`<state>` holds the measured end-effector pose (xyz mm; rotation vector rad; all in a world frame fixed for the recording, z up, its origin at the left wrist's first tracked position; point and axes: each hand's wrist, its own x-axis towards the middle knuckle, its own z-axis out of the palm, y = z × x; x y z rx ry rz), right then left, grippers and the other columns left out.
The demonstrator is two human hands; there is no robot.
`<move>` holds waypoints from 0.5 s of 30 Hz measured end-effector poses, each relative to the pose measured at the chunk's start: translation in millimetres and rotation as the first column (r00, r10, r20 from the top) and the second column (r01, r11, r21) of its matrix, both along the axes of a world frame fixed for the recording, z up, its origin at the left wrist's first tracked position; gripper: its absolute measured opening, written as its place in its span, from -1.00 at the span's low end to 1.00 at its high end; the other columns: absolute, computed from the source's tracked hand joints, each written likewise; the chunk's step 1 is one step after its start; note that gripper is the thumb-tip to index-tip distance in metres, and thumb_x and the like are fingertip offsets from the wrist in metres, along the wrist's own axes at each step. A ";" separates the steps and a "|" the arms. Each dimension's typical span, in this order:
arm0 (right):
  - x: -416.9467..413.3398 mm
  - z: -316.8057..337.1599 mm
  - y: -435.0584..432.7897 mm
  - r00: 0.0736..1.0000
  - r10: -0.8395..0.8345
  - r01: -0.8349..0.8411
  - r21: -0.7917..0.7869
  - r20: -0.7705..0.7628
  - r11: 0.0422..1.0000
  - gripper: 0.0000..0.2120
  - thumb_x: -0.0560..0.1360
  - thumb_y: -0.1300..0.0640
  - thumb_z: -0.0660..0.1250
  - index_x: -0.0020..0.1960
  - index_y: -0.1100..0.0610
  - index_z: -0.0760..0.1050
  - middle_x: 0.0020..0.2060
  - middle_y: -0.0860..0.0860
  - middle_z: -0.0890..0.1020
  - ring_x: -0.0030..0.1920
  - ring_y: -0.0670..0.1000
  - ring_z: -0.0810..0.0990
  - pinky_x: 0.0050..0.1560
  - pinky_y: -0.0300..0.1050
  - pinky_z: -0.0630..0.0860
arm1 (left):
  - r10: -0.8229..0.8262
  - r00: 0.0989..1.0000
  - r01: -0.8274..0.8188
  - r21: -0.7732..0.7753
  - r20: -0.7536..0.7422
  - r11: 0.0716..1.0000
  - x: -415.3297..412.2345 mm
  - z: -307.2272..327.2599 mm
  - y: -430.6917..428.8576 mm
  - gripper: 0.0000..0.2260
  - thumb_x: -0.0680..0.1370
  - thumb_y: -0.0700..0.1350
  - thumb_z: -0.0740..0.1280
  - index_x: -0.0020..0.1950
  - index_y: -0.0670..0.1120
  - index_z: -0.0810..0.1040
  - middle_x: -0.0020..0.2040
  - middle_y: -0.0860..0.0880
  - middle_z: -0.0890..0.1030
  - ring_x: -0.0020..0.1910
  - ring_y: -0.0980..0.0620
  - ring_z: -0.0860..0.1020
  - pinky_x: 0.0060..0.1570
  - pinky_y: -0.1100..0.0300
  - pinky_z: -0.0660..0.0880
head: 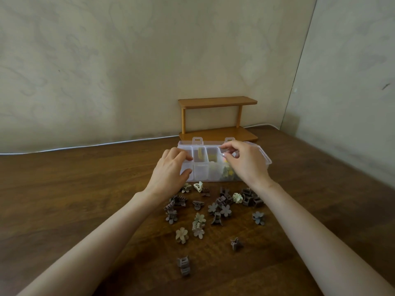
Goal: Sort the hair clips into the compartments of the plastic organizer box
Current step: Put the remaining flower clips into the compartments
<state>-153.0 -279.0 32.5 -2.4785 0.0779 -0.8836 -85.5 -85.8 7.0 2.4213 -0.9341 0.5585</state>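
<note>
Plastic box (201, 174) in curled left hand (168, 169)

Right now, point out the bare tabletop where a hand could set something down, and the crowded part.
Bare wood lies left of the left hand, across the table, and right of the right hand beside the organizer box. Crowded: the loose hair clips between the forearms.

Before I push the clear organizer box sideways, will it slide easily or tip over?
Probably light: the organizer box is thin clear plastic holding few clips. It should slide readily on the smooth wooden table. Low and wide, it seems unlikely to tip, with the left hand gripping its end.
</note>
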 end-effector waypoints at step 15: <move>-25.4 -9.0 -3.6 0.857 -0.095 -0.081 -0.314 -0.507 0.946 -0.70 0.40 -0.20 0.38 -0.13 0.04 0.62 -0.18 -0.07 0.64 -0.15 -0.10 0.56 -0.19 -0.20 0.45 | -0.005 0.998 0.002 -0.035 -0.058 0.999 -0.9 -2.3 -1.5 -0.76 0.53 -0.14 0.30 0.19 -0.04 0.46 0.26 0.00 0.43 0.26 0.06 0.38 0.11 0.26 0.34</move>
